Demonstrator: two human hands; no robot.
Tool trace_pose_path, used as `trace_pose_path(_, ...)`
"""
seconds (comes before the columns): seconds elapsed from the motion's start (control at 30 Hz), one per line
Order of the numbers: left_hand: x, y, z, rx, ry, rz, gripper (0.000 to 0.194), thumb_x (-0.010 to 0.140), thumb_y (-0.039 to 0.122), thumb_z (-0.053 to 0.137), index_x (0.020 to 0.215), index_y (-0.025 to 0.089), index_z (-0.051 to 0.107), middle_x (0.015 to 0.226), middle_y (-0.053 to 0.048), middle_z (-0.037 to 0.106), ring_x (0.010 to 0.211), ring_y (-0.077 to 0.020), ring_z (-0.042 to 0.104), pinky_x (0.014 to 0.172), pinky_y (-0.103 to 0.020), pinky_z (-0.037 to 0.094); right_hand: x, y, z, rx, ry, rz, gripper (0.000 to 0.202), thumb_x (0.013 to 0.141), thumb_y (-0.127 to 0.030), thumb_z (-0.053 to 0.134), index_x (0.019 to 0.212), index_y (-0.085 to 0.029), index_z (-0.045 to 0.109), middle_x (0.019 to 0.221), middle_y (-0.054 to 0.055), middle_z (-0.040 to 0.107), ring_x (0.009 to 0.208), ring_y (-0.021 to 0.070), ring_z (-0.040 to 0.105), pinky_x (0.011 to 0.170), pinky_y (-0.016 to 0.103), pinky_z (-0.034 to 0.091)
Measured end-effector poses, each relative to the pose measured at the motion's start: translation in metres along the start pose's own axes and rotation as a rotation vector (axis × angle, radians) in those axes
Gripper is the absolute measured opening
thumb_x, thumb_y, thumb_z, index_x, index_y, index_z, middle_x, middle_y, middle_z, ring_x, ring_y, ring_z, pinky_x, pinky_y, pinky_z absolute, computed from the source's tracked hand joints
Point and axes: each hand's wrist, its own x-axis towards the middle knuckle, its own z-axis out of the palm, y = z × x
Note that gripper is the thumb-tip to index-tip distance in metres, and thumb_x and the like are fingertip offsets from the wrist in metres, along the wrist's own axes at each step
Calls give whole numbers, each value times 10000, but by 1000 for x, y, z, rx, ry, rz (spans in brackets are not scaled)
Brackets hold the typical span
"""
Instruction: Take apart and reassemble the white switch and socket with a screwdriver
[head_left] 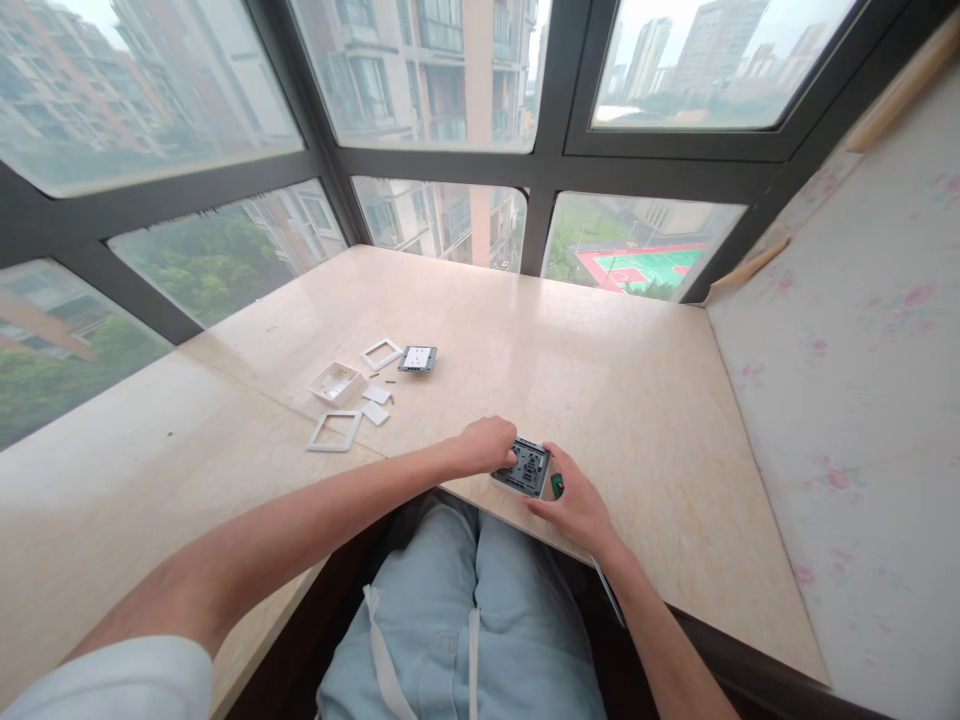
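Near the table's front edge, a dark square switch module [530, 466] with a white rim stands between my two hands, its dark back facing up. My left hand [489, 446] is closed at its left side, with the fingers pressed on the module's edge. On the right, my right hand [574, 505] grips the module's side between thumb and fingers. A green and black screwdriver handle [557, 486] shows inside my right palm, and its metal shaft [609, 590] sticks out below the wrist.
Left of centre on the pale table [622, 370] lie a white socket module [418, 359], two white frames [334, 431], a white box [335, 383], two small white plates [376, 412] and small screws. Windows stand behind; a papered wall [847, 430] is at right.
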Motion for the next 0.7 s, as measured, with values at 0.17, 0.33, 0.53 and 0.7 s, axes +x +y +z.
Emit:
trace_pose_path(0.17,-1,1,-5,61,-37,76,210,814,198,615,954,117,748,986,-185,762,923,-319,741,732,-343,551,-1,0,0,-7,13,-7,829,704,-379,719,1449,-227,388,1475,114,531,1192,277,615,1002,432,488)
trace_pose_path(0.33,2,2,-10,67,-43,112,177,803,190,613,916,132,738,938,-168,762,878,-317,739,689,-345,529,-2,-2,3,-9,40,-39,799,701,-362,716,1426,-248,400,1430,113,557,1189,288,614,1006,454,485)
trace_pose_path(0.53,0,-3,-4,-7,7,101,139,811,193,606,869,130,716,926,-163,752,868,-316,725,678,-348,513,0,-4,4,-21,48,-34,792,677,-345,723,1406,-253,425,1421,120,550,1188,294,616,1009,461,491)
trace_pose_path(0.7,-11,-20,7,-148,85,121,159,901,244,568,965,158,684,995,-107,741,929,-254,704,778,-334,524,1,-3,-1,53,22,-45,803,650,-306,726,1401,-234,450,1430,117,551,1313,290,543,1073,436,455)
